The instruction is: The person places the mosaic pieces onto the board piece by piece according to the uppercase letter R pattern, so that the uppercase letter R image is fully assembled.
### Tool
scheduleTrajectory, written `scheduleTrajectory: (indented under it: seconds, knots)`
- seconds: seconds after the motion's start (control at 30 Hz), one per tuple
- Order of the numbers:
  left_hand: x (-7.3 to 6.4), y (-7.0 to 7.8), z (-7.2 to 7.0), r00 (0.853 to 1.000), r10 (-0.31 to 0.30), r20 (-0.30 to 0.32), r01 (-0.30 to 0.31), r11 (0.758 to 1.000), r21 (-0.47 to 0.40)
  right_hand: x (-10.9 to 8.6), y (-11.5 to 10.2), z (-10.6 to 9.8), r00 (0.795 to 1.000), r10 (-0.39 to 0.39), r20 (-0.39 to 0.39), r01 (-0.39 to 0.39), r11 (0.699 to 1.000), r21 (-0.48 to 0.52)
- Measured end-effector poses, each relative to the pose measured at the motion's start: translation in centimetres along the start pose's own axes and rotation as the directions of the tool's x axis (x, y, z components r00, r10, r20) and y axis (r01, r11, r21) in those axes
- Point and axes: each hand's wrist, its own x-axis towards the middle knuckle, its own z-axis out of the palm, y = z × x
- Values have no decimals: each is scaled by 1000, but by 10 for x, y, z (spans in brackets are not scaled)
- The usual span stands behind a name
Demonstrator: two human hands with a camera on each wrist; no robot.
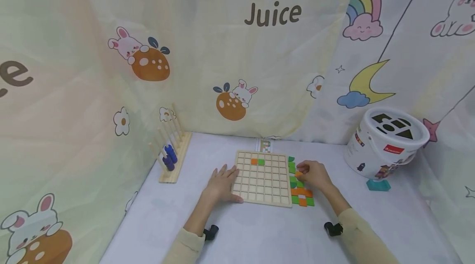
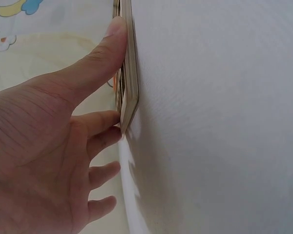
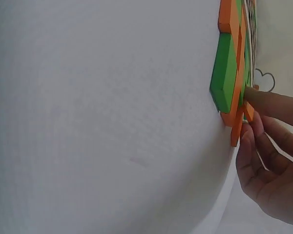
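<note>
A pale wooden grid board (image 1: 263, 181) lies on the white table, with one orange tile (image 1: 254, 161) and one green tile (image 1: 261, 162) side by side in an upper row. My left hand (image 1: 220, 185) rests spread on its left edge; in the left wrist view the thumb (image 2: 95, 61) lies along the board's near side (image 2: 132, 73). Several green and orange tiles (image 1: 302, 192) form a cluster against the board's right edge. Over that cluster, my right hand (image 1: 315, 175) pinches an orange tile (image 3: 249, 111) between thumb and fingers.
On the left stands a wooden peg rack (image 1: 170, 175) with blue beads (image 1: 170, 159). A white shape-sorter bucket (image 1: 384, 144) is at the right, a teal block (image 1: 378, 185) in front of it. Behind the board lies a small patterned card (image 1: 265, 145).
</note>
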Motion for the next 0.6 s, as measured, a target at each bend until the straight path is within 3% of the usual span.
scheduleTrajectory:
  seconds: [0.33, 0.6]
  knots:
    - [3, -3, 5, 1000, 3, 15, -3, 1000, 13, 11, -5, -4, 999, 30, -30, -26, 993, 118]
    - [3, -3, 4, 1000, 4, 4, -4, 1000, 14, 22, -19, -4, 999, -11, -44, 20, 975, 221]
